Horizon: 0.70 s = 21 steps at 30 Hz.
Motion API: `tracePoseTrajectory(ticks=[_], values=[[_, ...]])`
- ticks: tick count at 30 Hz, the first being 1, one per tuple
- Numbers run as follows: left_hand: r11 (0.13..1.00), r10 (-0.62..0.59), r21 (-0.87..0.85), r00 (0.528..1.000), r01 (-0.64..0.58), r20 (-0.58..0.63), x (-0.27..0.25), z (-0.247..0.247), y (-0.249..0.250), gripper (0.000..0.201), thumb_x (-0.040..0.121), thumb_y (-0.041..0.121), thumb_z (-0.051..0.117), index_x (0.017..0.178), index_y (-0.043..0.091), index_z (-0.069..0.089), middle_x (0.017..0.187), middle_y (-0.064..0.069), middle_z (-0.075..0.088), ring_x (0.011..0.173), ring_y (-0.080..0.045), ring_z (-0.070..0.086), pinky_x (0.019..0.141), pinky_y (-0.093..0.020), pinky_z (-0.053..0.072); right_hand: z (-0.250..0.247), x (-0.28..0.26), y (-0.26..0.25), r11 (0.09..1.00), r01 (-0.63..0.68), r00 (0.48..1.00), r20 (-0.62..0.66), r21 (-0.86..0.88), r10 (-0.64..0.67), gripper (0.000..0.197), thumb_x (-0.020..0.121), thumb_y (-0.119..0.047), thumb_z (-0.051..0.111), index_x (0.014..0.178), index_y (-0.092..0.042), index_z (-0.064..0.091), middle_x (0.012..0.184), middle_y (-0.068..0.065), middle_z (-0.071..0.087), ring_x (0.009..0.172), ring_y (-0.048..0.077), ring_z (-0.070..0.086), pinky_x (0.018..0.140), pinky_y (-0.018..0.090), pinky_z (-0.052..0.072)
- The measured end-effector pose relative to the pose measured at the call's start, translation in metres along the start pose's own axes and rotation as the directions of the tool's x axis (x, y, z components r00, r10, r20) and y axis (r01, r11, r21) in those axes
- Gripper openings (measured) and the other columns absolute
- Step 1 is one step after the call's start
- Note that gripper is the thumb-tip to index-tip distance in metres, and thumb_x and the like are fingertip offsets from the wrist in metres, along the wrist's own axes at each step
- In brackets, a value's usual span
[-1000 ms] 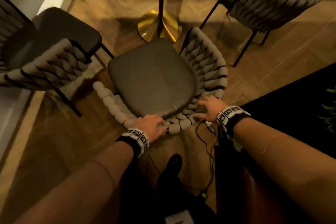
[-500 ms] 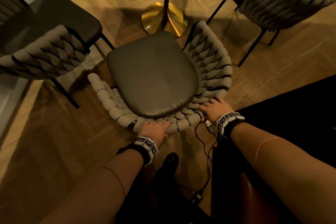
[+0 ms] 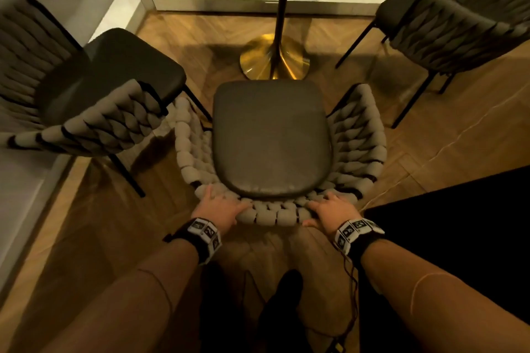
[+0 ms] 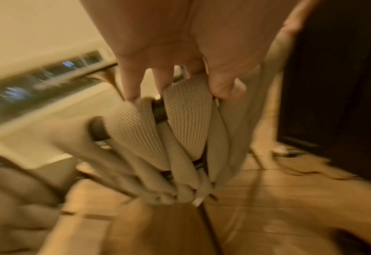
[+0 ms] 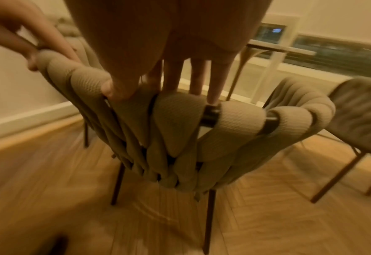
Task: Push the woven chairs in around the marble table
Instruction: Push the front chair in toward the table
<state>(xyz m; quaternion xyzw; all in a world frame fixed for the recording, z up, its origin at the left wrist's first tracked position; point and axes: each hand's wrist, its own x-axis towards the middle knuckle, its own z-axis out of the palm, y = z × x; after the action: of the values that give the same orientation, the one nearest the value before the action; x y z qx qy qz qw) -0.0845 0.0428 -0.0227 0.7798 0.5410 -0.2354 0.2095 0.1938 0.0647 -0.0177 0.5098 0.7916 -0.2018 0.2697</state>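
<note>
The wooden herringbone floor [image 3: 430,146] carries three woven chairs at nine [image 3: 94,123], six [image 3: 269,140] and two o'clock [image 3: 447,34] round the table's brass base [image 3: 272,57].

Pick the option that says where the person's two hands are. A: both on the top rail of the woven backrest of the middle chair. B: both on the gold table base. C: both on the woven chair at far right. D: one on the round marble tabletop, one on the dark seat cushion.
A: the left hand and right hand both grip the middle woven chair's backrest rail.
</note>
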Motion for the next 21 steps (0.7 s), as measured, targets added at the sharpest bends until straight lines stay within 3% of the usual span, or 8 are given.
tracePoseTrajectory(ticks=[3, 5, 7, 11, 15, 21], values=[[0.994, -0.098, -0.060, 0.993, 0.094, -0.068, 0.018, -0.018, -0.040, 0.054, 0.096, 0.013, 0.035, 0.140, 0.044, 0.034, 0.151, 0.007, 0.038, 0.141, -0.027, 0.027, 0.117, -0.059, 0.009, -0.012, 0.014, -0.008, 0.989, -0.141, 0.990, -0.015, 0.037, 0.142, 0.060, 0.089, -0.060, 0.045, 0.142, -0.035, 0.035, 0.150, 0.001, 0.038, 0.136, 0.033, 0.029, 0.112, 0.049, 0.026], [0.980, -0.139, -0.154, 0.988, 0.126, -0.072, 0.030, -0.032, -0.060, 0.051, 0.093, 0.014, 0.042, 0.137, 0.042, 0.043, 0.148, 0.005, 0.041, 0.140, -0.024, 0.029, 0.116, -0.052, 0.017, -0.020, 0.025, -0.010, 0.949, -0.304, 0.952, 0.050, 0.087, 0.301, 0.066, 0.088, -0.064, 0.042, 0.146, -0.038, 0.026, 0.159, 0.001, 0.018, 0.143, 0.040, 0.012, 0.114, 0.057, 0.015], [0.981, -0.112, -0.165, 0.992, 0.100, -0.061, 0.036, -0.038, -0.073, 0.050, 0.089, 0.024, 0.055, 0.136, 0.039, 0.044, 0.146, 0.004, 0.043, 0.139, -0.023, 0.030, 0.115, -0.050, 0.020, -0.023, 0.035, -0.012, 0.916, -0.389, 0.918, 0.119, 0.097, 0.377, 0.064, 0.089, -0.063, 0.039, 0.146, -0.040, 0.023, 0.162, 0.001, 0.007, 0.144, 0.045, -0.002, 0.113, 0.063, 0.007], [0.990, -0.092, -0.120, 0.991, 0.080, -0.097, 0.035, -0.034, -0.080, 0.051, 0.087, 0.050, 0.056, 0.135, 0.035, 0.047, 0.150, 0.003, 0.040, 0.146, -0.027, 0.015, 0.119, -0.052, 0.011, -0.021, 0.039, -0.018, 0.879, -0.454, 0.890, 0.136, 0.149, 0.436, 0.056, 0.092, -0.057, 0.039, 0.145, -0.042, 0.025, 0.162, 0.005, 0.000, 0.143, 0.048, -0.013, 0.113, 0.066, 0.002], [0.978, -0.126, -0.180, 0.985, 0.105, -0.114, 0.043, -0.037, -0.078, 0.048, 0.089, 0.050, 0.053, 0.135, 0.039, 0.046, 0.152, 0.001, 0.035, 0.148, -0.032, 0.000, 0.120, -0.055, 0.007, -0.015, 0.046, -0.016, 0.834, -0.497, 0.866, 0.075, 0.242, 0.494, 0.049, 0.098, -0.042, 0.036, 0.146, -0.042, 0.022, 0.162, 0.008, -0.004, 0.142, 0.049, -0.013, 0.116, 0.062, 0.006], [0.946, -0.163, -0.290, 0.986, 0.144, -0.042, 0.084, -0.068, -0.078, 0.045, 0.090, 0.045, 0.054, 0.134, 0.041, 0.046, 0.153, 0.002, 0.033, 0.148, -0.031, -0.004, 0.118, -0.060, 0.004, -0.043, 0.080, 0.024, 0.832, -0.472, 0.877, 0.063, 0.292, 0.476, 0.049, 0.101, -0.025, 0.035, 0.146, -0.038, 0.023, 0.162, 0.010, -0.001, 0.142, 0.050, -0.011, 0.118, 0.055, 0.012]])
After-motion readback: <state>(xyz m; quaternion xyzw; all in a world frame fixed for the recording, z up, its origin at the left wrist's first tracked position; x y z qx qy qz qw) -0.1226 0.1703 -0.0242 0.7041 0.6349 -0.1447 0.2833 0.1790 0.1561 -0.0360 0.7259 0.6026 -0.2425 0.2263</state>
